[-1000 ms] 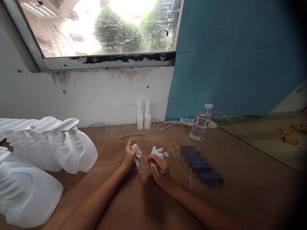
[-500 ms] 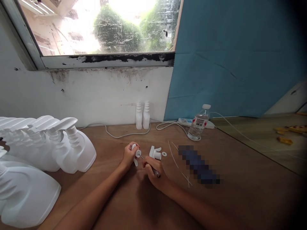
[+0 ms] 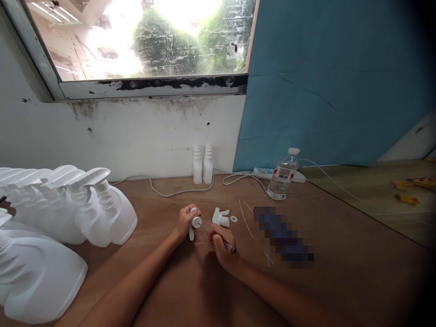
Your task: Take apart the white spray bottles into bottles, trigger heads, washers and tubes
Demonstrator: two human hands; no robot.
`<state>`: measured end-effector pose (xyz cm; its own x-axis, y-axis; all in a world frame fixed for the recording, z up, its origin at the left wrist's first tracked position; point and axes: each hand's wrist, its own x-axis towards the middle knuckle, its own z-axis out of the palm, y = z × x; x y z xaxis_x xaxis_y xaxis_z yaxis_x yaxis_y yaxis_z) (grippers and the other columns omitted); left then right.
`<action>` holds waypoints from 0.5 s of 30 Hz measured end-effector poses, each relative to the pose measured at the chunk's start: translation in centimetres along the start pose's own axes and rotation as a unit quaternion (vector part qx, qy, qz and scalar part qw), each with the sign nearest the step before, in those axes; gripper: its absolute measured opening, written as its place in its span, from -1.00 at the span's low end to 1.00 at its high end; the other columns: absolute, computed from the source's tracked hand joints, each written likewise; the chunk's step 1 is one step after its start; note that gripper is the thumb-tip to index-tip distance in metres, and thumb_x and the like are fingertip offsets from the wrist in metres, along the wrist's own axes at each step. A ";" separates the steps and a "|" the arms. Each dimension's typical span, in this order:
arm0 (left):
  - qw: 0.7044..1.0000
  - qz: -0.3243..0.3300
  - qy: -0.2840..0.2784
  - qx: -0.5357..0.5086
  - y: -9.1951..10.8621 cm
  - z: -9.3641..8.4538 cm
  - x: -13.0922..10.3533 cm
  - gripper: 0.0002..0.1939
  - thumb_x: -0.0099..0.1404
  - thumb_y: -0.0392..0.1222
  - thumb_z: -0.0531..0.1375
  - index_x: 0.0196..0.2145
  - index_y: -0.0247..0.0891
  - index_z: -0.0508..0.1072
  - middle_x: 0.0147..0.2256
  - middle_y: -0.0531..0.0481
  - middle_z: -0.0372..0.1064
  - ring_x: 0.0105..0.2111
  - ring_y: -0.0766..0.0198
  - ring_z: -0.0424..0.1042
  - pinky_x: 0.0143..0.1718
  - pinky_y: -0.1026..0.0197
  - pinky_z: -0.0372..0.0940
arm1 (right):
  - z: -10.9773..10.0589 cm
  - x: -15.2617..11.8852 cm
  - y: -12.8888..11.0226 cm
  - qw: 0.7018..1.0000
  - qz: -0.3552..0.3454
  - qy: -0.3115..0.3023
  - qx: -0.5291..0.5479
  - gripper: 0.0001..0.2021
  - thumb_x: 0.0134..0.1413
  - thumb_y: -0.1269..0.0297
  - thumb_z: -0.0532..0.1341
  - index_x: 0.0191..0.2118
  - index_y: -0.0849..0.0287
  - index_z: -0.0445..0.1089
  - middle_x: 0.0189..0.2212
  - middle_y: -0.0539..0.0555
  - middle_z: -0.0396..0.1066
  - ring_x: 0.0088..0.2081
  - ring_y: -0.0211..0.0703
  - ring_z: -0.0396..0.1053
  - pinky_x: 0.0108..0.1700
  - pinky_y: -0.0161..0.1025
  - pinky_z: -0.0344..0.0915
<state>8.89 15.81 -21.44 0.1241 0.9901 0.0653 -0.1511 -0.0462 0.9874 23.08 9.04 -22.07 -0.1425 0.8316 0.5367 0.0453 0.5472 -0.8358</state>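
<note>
My left hand [image 3: 185,221] is closed around a white trigger spray head [image 3: 196,222], its round collar turned toward my right hand. My right hand [image 3: 223,247] grips a screwdriver-like tool [image 3: 229,245] with a dark handle and a thin metal shaft. The shaft's tip meets the collar opening; how deep it reaches I cannot tell. Just beyond my right hand lies a second white spray head [image 3: 220,219] on the wooden table [image 3: 163,281]. A small white ring washer [image 3: 233,219] rests beside it.
Large white spray bottles [image 3: 119,218] crowd the left side. Two small white bottles [image 3: 197,165] stand by the wall. A water bottle [image 3: 283,175] stands near a power strip [image 3: 298,177] and cable. Thin white tubes [image 3: 245,220] and a blurred dark object [image 3: 282,236] lie right.
My right hand has shifted slightly right and back with the tool. The spray head in my left hand has turned a little, showing its collar opening more.
</note>
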 end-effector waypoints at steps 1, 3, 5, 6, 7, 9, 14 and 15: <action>1.000 -0.004 -0.007 0.004 0.0 0.0 0.0 -0.73 -0.05 -0.03 0.24 -0.60 -0.27 0.29 -0.72 0.16 0.12 -0.77 0.45 0.05 -0.76 0.36 -0.06 | -0.1 0.0 0.0 1.000 0.009 0.003 0.012 -0.79 0.01 0.40 -0.01 -0.60 0.14 0.12 -0.69 -0.09 0.04 -0.63 -0.34 -0.01 -0.57 -0.35 -0.06; 1.000 -0.011 -0.021 0.009 0.0 0.1 0.0 -0.71 -0.05 -0.01 0.24 -0.63 -0.26 0.26 -0.72 0.15 0.13 -0.78 0.44 0.05 -0.77 0.36 -0.07 | -0.2 0.0 -0.1 0.999 0.032 0.009 0.040 -0.79 0.01 0.40 -0.02 -0.60 0.14 0.12 -0.70 -0.10 0.03 -0.65 -0.36 -0.03 -0.59 -0.36 -0.07; 0.999 -0.019 -0.032 0.014 -0.1 0.1 0.1 -0.71 -0.07 -0.03 0.25 -0.65 -0.26 0.26 -0.73 0.15 0.12 -0.79 0.45 0.05 -0.79 0.36 -0.09 | -0.2 0.1 -0.2 0.996 0.058 0.013 0.073 -0.79 0.02 0.38 -0.03 -0.60 0.13 0.11 -0.72 -0.12 -0.02 -0.67 -0.37 -0.07 -0.62 -0.37 -0.10; 0.999 -0.023 -0.037 0.015 -0.1 0.0 0.1 -0.71 -0.07 -0.03 0.25 -0.65 -0.26 0.26 -0.73 0.15 0.12 -0.79 0.45 0.04 -0.80 0.36 -0.10 | -0.2 0.2 -0.2 0.993 0.072 0.014 0.090 -0.79 0.03 0.38 -0.04 -0.60 0.13 0.09 -0.72 -0.14 -0.05 -0.68 -0.38 -0.09 -0.64 -0.38 -0.12; 0.999 -0.027 -0.041 0.015 -0.1 0.0 0.2 -0.71 -0.08 -0.04 0.26 -0.66 -0.27 0.26 -0.73 0.14 0.12 -0.79 0.46 0.04 -0.80 0.36 -0.11 | -0.2 0.2 -0.3 0.991 0.084 0.015 0.105 -0.79 0.03 0.38 -0.05 -0.59 0.12 0.08 -0.72 -0.15 -0.08 -0.70 -0.39 -0.11 -0.65 -0.38 -0.14; 0.998 -0.034 -0.046 0.011 0.0 0.0 0.2 -0.70 -0.09 -0.06 0.27 -0.68 -0.27 0.25 -0.73 0.14 0.12 -0.79 0.47 0.03 -0.80 0.36 -0.13 | -0.1 0.3 -0.4 0.986 0.104 0.017 0.129 -0.80 0.03 0.38 -0.05 -0.58 0.12 0.08 -0.71 -0.16 -0.10 -0.71 -0.40 -0.11 -0.66 -0.40 -0.16; 0.998 -0.047 -0.036 -0.024 0.3 -0.2 0.2 -0.69 -0.06 -0.05 0.26 -0.67 -0.25 0.21 -0.74 0.16 0.08 -0.80 0.47 0.00 -0.79 0.35 -0.16 | 0.5 0.2 -0.6 0.982 0.113 0.009 0.153 -0.83 0.02 0.37 -0.03 -0.56 0.14 0.12 -0.68 -0.14 -0.01 -0.68 -0.38 0.01 -0.63 -0.39 -0.07; 0.998 -0.048 -0.032 -0.032 0.4 -0.2 0.2 -0.69 -0.04 -0.05 0.25 -0.66 -0.25 0.21 -0.73 0.16 0.08 -0.80 0.47 0.00 -0.79 0.35 -0.16 | 0.6 0.1 -0.6 0.981 0.114 0.005 0.155 -0.83 0.03 0.36 -0.02 -0.55 0.15 0.13 -0.67 -0.13 0.01 -0.66 -0.37 0.04 -0.62 -0.39 -0.05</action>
<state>8.62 16.00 -21.07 0.2036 0.9789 -0.0188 -0.1980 0.0600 0.9784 22.46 8.77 -21.59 -0.1540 0.9309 0.3311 -0.2284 0.2925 -0.9286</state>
